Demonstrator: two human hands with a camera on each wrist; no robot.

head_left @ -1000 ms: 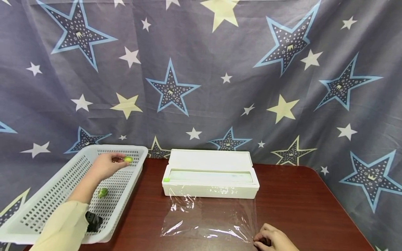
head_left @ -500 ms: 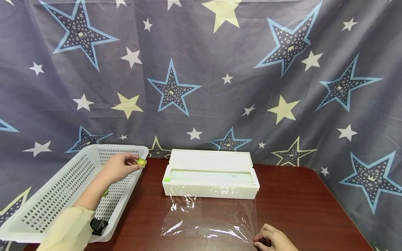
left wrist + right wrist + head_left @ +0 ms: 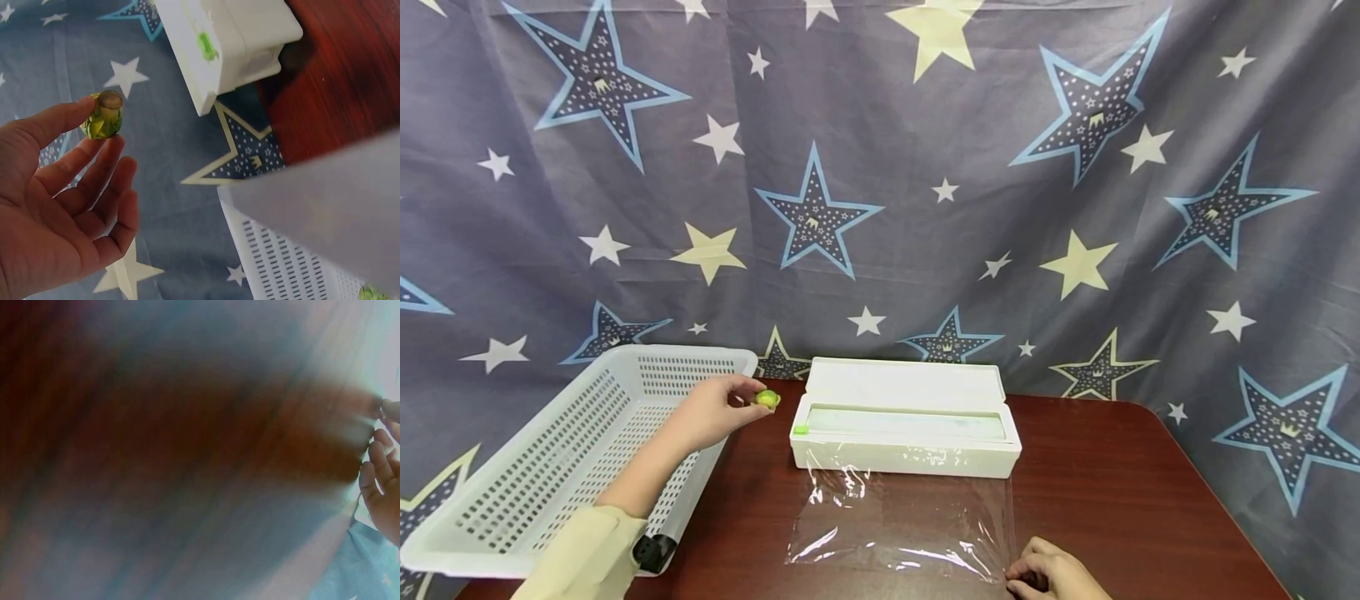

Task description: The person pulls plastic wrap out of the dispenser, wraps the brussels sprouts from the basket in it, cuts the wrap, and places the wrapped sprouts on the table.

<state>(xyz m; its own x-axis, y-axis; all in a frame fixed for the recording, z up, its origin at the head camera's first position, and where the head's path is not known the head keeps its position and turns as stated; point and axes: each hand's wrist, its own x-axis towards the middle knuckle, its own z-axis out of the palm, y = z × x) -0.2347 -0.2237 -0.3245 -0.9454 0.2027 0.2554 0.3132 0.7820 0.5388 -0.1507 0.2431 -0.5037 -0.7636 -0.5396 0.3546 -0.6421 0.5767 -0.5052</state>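
Observation:
My left hand [image 3: 711,410] pinches a small green Brussels sprout [image 3: 767,399] between thumb and fingertips, just past the right rim of the white plastic basket [image 3: 741,360]. The left wrist view shows the sprout's pale cut stem, and the other fingers are loosely bent. At the front, my right hand [image 3: 1054,572] pinches the near right corner of a sheet of clear plastic wrap [image 3: 902,521]. That sheet runs out over the table from a white wrap dispenser [image 3: 902,458] with its lid up. In the right wrist view, the fingers [image 3: 369,481] appear only at the right edge.
Another sprout [image 3: 373,294] lies in the basket, showing at the corner of the left wrist view. A green slider [image 3: 801,430] sits at the dispenser's left end. Behind the dark red table [image 3: 1097,475] hangs a grey curtain [image 3: 880,233] printed with stars.
My left hand has carried the sprout rightward from over the basket, across its rim, to above the table. The right hand and the wrap have stayed in place.

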